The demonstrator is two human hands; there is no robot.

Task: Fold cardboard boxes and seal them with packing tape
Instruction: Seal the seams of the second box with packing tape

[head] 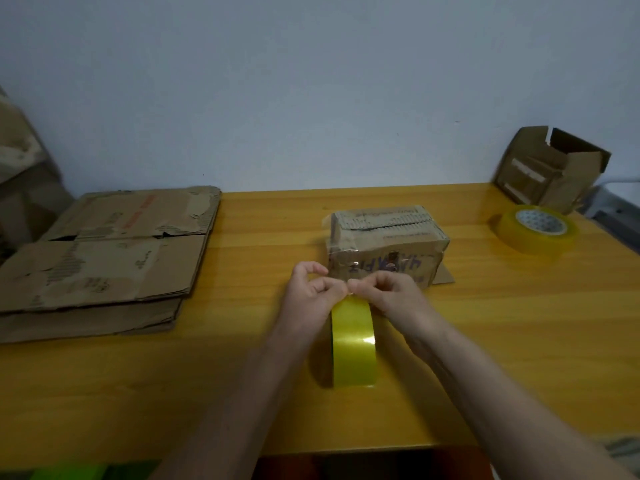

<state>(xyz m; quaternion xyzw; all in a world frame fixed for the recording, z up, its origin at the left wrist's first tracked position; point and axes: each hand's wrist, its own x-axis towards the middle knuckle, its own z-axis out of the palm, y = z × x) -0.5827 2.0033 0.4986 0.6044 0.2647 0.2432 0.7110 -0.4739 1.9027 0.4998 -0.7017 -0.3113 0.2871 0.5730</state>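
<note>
On the box (386,242), illegible purple writing

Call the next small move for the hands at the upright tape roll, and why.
Probably peel the tape end free and draw it toward the small folded box. Both the left hand and right hand pinch at the top of the upright tape roll, right in front of that box.
</note>
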